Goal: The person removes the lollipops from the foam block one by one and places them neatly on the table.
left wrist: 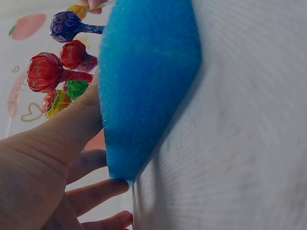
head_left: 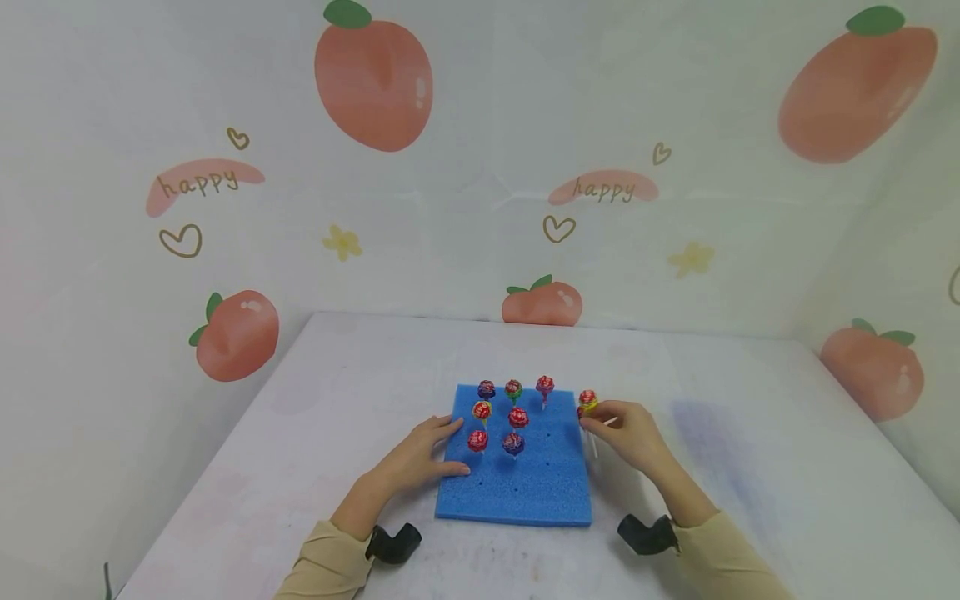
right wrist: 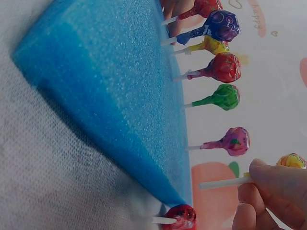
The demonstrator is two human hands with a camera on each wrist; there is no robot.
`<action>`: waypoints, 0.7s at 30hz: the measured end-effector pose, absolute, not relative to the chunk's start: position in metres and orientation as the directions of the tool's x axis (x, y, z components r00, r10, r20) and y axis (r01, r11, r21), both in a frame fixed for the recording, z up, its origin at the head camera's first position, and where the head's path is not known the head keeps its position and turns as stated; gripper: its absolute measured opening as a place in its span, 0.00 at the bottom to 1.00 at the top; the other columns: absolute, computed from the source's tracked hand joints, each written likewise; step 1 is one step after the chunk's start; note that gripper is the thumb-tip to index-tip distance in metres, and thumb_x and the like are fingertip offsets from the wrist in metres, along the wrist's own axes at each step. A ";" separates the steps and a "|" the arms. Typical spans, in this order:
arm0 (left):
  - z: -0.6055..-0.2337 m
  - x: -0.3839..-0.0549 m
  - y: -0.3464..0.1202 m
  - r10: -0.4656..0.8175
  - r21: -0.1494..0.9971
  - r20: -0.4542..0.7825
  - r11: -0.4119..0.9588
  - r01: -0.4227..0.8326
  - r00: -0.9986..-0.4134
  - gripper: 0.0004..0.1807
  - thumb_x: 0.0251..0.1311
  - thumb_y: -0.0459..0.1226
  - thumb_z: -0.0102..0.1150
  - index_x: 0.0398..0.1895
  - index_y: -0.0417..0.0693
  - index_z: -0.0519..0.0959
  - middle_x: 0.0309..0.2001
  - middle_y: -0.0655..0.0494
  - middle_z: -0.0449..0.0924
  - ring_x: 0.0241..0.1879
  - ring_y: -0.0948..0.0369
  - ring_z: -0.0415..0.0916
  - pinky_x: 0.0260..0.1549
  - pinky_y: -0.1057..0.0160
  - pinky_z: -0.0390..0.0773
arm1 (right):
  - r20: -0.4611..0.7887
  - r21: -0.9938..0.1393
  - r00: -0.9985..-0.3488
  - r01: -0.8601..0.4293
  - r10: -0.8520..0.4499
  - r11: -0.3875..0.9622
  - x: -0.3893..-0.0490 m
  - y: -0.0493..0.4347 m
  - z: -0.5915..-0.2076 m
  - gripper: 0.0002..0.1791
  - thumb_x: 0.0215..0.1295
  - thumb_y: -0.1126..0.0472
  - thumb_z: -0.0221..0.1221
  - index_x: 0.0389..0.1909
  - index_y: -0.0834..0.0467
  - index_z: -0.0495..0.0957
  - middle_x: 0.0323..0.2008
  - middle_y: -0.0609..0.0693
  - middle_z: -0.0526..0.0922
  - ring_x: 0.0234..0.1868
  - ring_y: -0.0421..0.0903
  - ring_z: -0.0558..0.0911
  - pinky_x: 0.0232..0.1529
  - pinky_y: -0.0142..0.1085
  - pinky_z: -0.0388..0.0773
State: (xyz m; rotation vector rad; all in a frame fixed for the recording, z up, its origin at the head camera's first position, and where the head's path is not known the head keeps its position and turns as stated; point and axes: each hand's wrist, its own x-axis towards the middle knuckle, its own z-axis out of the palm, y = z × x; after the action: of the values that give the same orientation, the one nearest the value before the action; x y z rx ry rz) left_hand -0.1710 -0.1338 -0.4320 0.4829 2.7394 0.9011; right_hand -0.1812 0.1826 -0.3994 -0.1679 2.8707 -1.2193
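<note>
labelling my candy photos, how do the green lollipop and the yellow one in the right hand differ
The green lollipop has a green wrapper, the yellow lollipop a largely yellow one. The green lollipop stands in the blue foam; the yellow lollipop is pinched by the right hand. Both have round wrapped heads on white sticks.

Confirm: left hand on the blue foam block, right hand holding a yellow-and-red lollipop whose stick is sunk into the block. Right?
No, the stick isn't sunk into the blue foam block: the right wrist view shows its end free, apart from the foam. The left hand is on the block and the right hand holds the yellow-and-red lollipop, as you said.
</note>
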 end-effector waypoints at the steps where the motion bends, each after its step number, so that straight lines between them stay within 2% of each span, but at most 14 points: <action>1: -0.432 -0.171 -0.134 0.373 0.607 -0.101 0.758 0.240 -0.922 0.43 0.51 0.52 0.65 0.68 0.44 0.63 0.69 0.41 0.59 0.70 0.41 0.51 0.66 0.41 0.58 | 0.024 -0.718 -0.994 -0.089 -0.103 0.690 -0.181 0.183 -0.399 0.10 0.61 0.59 0.61 0.38 0.62 0.82 0.38 0.56 0.85 0.37 0.46 0.78 0.37 0.36 0.81; 21: -0.429 -0.170 -0.133 0.369 0.616 -0.101 0.753 0.233 -0.924 0.42 0.51 0.51 0.65 0.68 0.44 0.63 0.69 0.40 0.59 0.70 0.41 0.52 0.65 0.40 0.58 | 0.008 -0.717 -0.999 -0.043 -0.053 0.696 -0.178 0.196 -0.404 0.12 0.61 0.59 0.60 0.38 0.64 0.82 0.38 0.58 0.85 0.36 0.47 0.79 0.33 0.34 0.80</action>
State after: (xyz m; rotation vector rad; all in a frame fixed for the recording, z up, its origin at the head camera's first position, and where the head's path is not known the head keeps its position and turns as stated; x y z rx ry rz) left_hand -0.1696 -0.1332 -0.4295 0.4756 2.7344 0.9188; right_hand -0.1781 0.1963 -0.4038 -0.0814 2.8799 -1.2176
